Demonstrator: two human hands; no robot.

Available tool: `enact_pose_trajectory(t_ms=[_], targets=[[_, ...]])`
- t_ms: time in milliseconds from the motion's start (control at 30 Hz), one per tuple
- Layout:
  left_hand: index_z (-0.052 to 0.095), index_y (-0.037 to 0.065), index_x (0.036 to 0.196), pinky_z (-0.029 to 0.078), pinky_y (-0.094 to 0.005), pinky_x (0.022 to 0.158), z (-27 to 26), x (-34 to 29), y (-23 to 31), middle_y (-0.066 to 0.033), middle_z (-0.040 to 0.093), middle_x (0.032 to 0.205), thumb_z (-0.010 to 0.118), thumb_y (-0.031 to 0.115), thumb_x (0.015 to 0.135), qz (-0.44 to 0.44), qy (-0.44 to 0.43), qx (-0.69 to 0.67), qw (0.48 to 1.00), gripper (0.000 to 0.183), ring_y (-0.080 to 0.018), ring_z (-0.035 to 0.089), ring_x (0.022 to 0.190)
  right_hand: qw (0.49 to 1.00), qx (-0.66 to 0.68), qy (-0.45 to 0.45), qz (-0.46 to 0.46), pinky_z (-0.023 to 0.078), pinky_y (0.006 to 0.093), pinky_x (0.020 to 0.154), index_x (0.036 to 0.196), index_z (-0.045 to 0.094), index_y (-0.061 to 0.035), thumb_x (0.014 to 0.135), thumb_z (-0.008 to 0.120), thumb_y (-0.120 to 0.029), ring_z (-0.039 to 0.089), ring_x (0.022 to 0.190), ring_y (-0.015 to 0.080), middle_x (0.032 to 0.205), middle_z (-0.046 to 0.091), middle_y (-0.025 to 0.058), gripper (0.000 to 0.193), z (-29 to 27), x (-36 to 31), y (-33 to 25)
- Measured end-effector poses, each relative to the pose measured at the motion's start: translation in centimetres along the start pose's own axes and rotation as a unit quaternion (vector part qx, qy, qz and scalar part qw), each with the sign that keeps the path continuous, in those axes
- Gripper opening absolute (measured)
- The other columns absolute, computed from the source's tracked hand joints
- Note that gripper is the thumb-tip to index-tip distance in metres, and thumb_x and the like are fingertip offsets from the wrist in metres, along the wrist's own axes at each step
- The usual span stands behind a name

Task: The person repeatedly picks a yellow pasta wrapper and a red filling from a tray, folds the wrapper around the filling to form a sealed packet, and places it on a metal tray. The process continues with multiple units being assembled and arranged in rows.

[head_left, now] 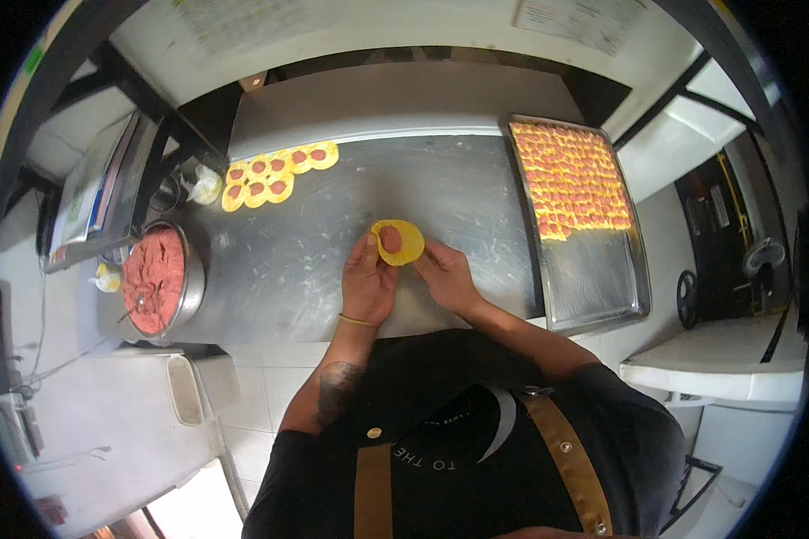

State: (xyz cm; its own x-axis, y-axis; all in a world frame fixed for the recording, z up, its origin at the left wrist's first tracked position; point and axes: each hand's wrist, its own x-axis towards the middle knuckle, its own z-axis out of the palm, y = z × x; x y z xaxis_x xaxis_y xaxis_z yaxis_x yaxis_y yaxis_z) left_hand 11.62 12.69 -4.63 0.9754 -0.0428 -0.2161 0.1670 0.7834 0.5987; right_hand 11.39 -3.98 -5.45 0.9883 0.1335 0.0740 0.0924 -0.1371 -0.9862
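Between my two hands is a round yellow dough wrapper point(411, 244) with a lump of pink ground meat point(390, 239) on it, raised over the metal worktable. My left hand point(368, 280) grips its left edge, which curls up beside the meat. On the other side, the fingers of my right hand point(448, 277) are closed at the wrapper's lower right edge; their tips are partly hidden. Several more yellow wrappers point(279, 166), each with a dab of meat, lie flat at the back left of the table.
A steel bowl point(195, 283) of pink ground meat with a utensil in it stands at the left. On the right, a metal tray point(593, 296) holds rows of small filled dumplings point(571, 175) in its far part. A low wall point(386, 99) runs behind the worktable point(333, 301).
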Motion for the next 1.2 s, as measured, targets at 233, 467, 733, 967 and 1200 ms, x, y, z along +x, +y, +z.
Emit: enact_pose_trajectory(t_ms=[233,467,733,967,1200], targets=[[0.068,0.001,0.119,0.055,-0.0337,0.097,7.6,-2.8,-7.4,-0.0085,0.072,0.116,0.063,0.012,0.105,0.067,0.007,0.085,0.994,0.019,-0.0187,0.068,0.106,0.996,0.030,0.071,-0.035,0.048,0.0248,0.072,0.128,0.068,-0.0007,0.104,0.064,-0.018,0.059,0.083,0.0071,0.098,0.070,0.0013,0.030,-7.3,-3.2,-1.5],[0.071,0.000,0.110,0.059,-0.0275,0.086,8.4,-5.8,-11.9,-0.0081,0.073,0.110,0.066,0.009,0.102,0.185,0.022,0.280,0.942,0.013,-0.0148,0.069,0.096,0.913,0.395,0.046,0.087,0.055,0.0299,0.081,0.115,0.069,-0.0015,0.103,0.065,-0.015,0.068,0.091,0.0133,0.105,0.073,0.0061,0.019,-11.4,-5.3,-0.4],[0.070,0.002,0.114,0.059,-0.0344,0.098,11.0,-14.8,-6.7,-0.0089,0.068,0.126,0.065,0.006,0.102,0.072,-0.047,0.139,0.987,0.013,-0.0195,0.068,0.113,0.972,0.219,0.003,-0.087,0.053,0.0260,0.076,0.121,0.065,0.0009,0.104,0.063,-0.012,0.064,0.088,0.0081,0.102,0.071,0.0038,0.021,-10.3,-13.0,-5.3],[0.070,-0.003,0.103,0.058,-0.0392,0.090,7.2,-20.2,-2.9,-0.0163,0.068,0.121,0.067,0.000,0.098,0.136,-0.189,0.130,0.964,0.007,-0.0251,0.068,0.105,0.955,0.296,0.008,-0.030,0.049,0.0244,0.065,0.105,0.059,-0.0011,0.105,0.063,-0.012,0.060,0.076,0.0055,0.087,0.065,0.0018,0.012,-3.8,-17.4,-10.5],[0.065,0.002,0.103,0.059,-0.0398,0.089,3.1,-25.9,-0.2,-0.0113,0.069,0.113,0.070,0.009,0.099,0.095,-0.176,0.083,0.976,0.009,-0.0234,0.068,0.102,0.987,0.042,-0.007,-0.154,0.051,0.0253,0.068,0.100,0.065,-0.0013,0.097,0.070,-0.007,0.062,0.077,0.0059,0.088,0.070,0.0034,0.008,-0.6,-23.1,-13.0]])
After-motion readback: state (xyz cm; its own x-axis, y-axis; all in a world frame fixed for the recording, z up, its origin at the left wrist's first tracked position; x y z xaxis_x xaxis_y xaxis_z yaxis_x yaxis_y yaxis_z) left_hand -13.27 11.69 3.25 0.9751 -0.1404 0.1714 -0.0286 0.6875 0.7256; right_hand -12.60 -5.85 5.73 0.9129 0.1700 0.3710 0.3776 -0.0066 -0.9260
